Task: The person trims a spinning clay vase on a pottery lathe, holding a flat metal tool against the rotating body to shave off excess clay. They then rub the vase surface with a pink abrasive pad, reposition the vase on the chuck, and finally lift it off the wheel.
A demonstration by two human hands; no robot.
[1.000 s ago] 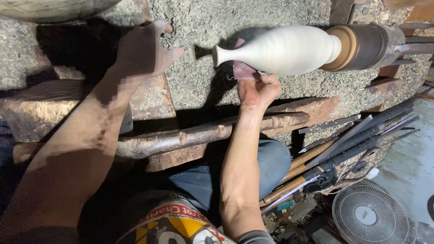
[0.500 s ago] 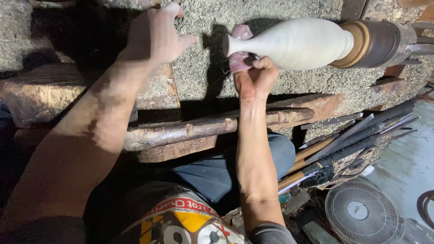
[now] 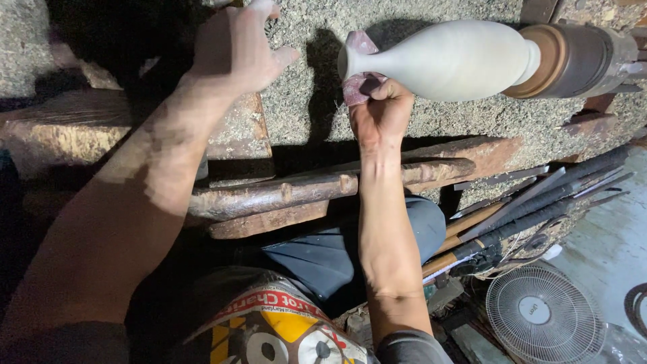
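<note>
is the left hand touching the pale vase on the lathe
No: the left hand is spread open over the sawdust-covered surface, well apart from the vase, while the right hand presses a pinkish pad against its neck.

Hard overhead light, glare on pale vase point(image 3: 445, 57); deep shadows left; left hand point(image 3: 236, 47) slightly motion-blurred.

A woodturning workshop, going by the lathe chuck point(image 3: 579, 57), sawdust-covered bed point(image 3: 296, 108), worn wooden tool rest point(image 3: 323, 189), long-handled turning chisels point(image 3: 526, 209) and floor fan point(image 3: 546, 313).
</note>
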